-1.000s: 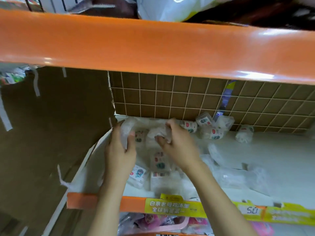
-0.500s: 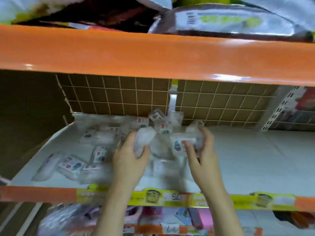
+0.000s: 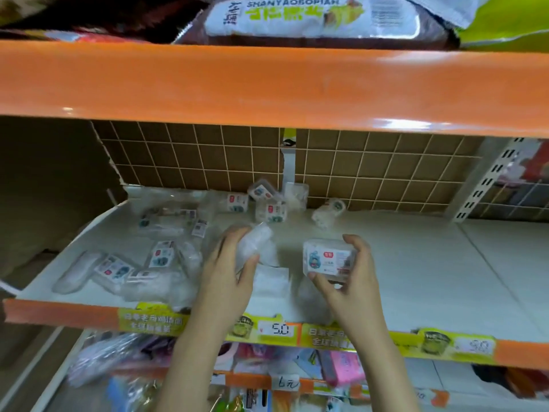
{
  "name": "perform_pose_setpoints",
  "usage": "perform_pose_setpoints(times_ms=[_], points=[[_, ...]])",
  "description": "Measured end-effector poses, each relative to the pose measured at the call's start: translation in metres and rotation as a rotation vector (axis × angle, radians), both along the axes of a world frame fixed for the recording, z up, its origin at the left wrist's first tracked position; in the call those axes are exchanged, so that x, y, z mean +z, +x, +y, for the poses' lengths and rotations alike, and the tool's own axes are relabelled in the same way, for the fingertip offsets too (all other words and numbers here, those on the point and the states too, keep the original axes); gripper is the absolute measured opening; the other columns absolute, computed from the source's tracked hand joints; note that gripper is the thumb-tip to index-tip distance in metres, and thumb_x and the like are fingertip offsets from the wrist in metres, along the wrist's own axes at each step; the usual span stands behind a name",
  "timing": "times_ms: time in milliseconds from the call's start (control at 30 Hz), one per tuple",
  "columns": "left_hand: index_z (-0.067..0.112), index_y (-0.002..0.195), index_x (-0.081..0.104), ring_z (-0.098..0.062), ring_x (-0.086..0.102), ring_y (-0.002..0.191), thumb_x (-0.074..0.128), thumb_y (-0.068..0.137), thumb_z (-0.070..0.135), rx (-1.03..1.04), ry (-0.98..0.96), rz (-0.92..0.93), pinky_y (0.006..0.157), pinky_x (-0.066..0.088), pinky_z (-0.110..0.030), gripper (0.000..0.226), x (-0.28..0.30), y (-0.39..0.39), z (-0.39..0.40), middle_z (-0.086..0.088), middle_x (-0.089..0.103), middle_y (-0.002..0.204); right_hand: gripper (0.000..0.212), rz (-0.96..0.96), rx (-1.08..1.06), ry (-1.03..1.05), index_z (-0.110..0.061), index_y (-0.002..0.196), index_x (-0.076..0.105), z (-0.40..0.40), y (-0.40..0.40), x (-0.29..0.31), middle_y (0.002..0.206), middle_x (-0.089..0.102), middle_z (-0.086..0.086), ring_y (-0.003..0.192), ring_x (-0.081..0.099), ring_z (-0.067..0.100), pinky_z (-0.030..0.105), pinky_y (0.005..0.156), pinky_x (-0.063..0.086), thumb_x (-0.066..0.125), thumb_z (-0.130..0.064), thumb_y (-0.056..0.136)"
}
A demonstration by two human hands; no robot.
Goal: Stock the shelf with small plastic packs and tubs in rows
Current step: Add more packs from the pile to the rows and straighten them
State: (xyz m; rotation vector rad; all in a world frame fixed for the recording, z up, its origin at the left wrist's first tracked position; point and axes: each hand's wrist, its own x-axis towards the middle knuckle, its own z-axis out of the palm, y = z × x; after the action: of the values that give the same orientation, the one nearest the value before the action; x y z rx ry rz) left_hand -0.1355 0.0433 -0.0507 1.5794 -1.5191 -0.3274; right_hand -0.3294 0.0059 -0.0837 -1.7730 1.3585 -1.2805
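Head view: two bare hands reach over the front edge of a white shelf (image 3: 416, 263) with an orange lip. The left hand (image 3: 228, 275), near the centre of the picture, is closed around a crumpled clear plastic wrapper (image 3: 255, 245), thumb on its right side and fingers curled over the top. The right hand (image 3: 353, 278), at about 3 o'clock from the left one, grips a small clear tub (image 3: 328, 258) with a white label showing a cartoon figure; the thumb presses its lower edge and the fingers hook over its far right corner. The tub is held just above the shelf surface, tilted slightly.

At 9 o'clock from the left hand, a loose heap of packs (image 3: 142, 263) lies flat and jumbled across the left part of the shelf. At 12 o'clock, against the brown gridded back panel (image 3: 386, 168), several more tubs (image 3: 269, 209) sit in a small untidy cluster, one lying on its side at the right end. The right half of the shelf is bare white. Yellow price tags (image 3: 279, 330) run along the lip, at 6 o'clock from the hands.
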Motion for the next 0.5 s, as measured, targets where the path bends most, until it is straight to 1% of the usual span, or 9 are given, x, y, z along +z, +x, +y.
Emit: perform_pose_setpoints(times_ms=[67, 133, 167, 233, 267, 300, 367, 433, 500], points=[[0.04, 0.126, 0.044, 0.011, 0.05, 0.091, 0.056, 0.093, 0.018, -0.047, 0.005, 0.009, 0.079, 0.033, 0.003, 0.041, 0.004, 0.002, 0.002, 0.025, 0.051, 0.116, 0.081, -0.016, 0.032, 0.059, -0.048, 0.121, 0.024, -0.004, 0.001, -0.003, 0.126, 0.045, 0.004, 0.105, 0.056, 0.01, 0.009, 0.083, 0.045, 0.075, -0.006, 0.075], [0.053, 0.121, 0.041, 0.026, 0.044, 0.09, 0.058, 0.092, 0.026, -0.061, 0.03, 0.033, 0.076, 0.028, 0.007, 0.044, 0.007, 0.005, 0.001, 0.037, 0.047, 0.11, 0.083, -0.019, 0.04, 0.106, -0.042, 0.125, 0.021, -0.007, 0.002, -0.006, 0.129, 0.044, 0.009, 0.106, 0.058, 0.011, 0.013, 0.087, 0.047, 0.071, 0.002, 0.075], [0.056, 0.121, 0.042, 0.027, 0.043, 0.091, 0.059, 0.091, 0.029, -0.063, 0.045, 0.039, 0.076, 0.027, 0.008, 0.044, 0.006, 0.007, -0.001, 0.037, 0.048, 0.109, 0.084, -0.012, 0.034, 0.112, -0.041, 0.126, 0.02, -0.009, 0.003, -0.007, 0.129, 0.045, 0.01, 0.106, 0.059, 0.012, 0.018, 0.089, 0.048, 0.068, 0.005, 0.075], [0.051, 0.127, 0.046, 0.02, 0.042, 0.095, 0.061, 0.088, 0.032, -0.063, 0.069, 0.018, 0.079, 0.024, 0.009, 0.046, 0.004, 0.011, -0.005, 0.032, 0.051, 0.112, 0.084, 0.027, -0.004, 0.097, -0.041, 0.126, 0.019, -0.013, 0.004, -0.009, 0.128, 0.047, 0.01, 0.105, 0.059, 0.015, 0.026, 0.087, 0.049, 0.063, 0.009, 0.074], [0.047, 0.129, 0.047, 0.018, 0.039, 0.098, 0.061, 0.087, 0.034, -0.061, 0.066, -0.002, 0.081, 0.022, 0.009, 0.047, 0.002, 0.014, -0.006, 0.029, 0.051, 0.116, 0.082, 0.06, -0.033, 0.084, -0.039, 0.127, 0.021, -0.015, 0.005, -0.01, 0.126, 0.049, 0.01, 0.102, 0.059, 0.017, 0.025, 0.082, 0.048, 0.061, 0.01, 0.073], [0.046, 0.129, 0.046, 0.018, 0.038, 0.1, 0.062, 0.086, 0.038, -0.061, 0.059, -0.009, 0.082, 0.022, 0.009, 0.047, 0.001, 0.016, -0.008, 0.025, 0.05, 0.118, 0.079, 0.092, -0.06, 0.066, -0.032, 0.129, 0.023, -0.018, 0.006, -0.01, 0.124, 0.051, 0.011, 0.099, 0.058, 0.019, 0.021, 0.077, 0.044, 0.061, 0.009, 0.073], [0.054, 0.123, 0.04, 0.024, 0.038, 0.1, 0.063, 0.079, 0.048, -0.064, 0.049, 0.049, 0.082, 0.022, 0.009, 0.05, 0.001, 0.019, -0.01, 0.026, 0.043, 0.118, 0.074, 0.135, -0.096, 0.027, -0.021, 0.13, 0.027, -0.022, 0.007, -0.01, 0.12, 0.054, 0.012, 0.096, 0.059, 0.024, 0.016, 0.068, 0.038, 0.065, 0.007, 0.073], [0.058, 0.115, 0.035, 0.03, 0.035, 0.102, 0.061, 0.069, 0.056, -0.072, 0.042, 0.116, 0.082, 0.024, 0.009, 0.053, 0.002, 0.021, -0.013, 0.028, 0.037, 0.116, 0.071, 0.158, -0.102, -0.004, -0.018, 0.129, 0.029, -0.025, 0.008, -0.009, 0.119, 0.055, 0.012, 0.096, 0.059, 0.025, 0.015, 0.065, 0.037, 0.068, 0.003, 0.074], [0.056, 0.117, 0.035, 0.03, 0.034, 0.104, 0.059, 0.062, 0.062, -0.069, 0.049, 0.125, 0.081, 0.025, 0.009, 0.061, 0.003, 0.02, -0.015, 0.028, 0.035, 0.116, 0.069, 0.161, -0.096, -0.018, -0.019, 0.127, 0.03, -0.026, 0.008, -0.009, 0.12, 0.054, 0.01, 0.097, 0.059, 0.023, 0.018, 0.068, 0.04, 0.071, 0.0, 0.074]])
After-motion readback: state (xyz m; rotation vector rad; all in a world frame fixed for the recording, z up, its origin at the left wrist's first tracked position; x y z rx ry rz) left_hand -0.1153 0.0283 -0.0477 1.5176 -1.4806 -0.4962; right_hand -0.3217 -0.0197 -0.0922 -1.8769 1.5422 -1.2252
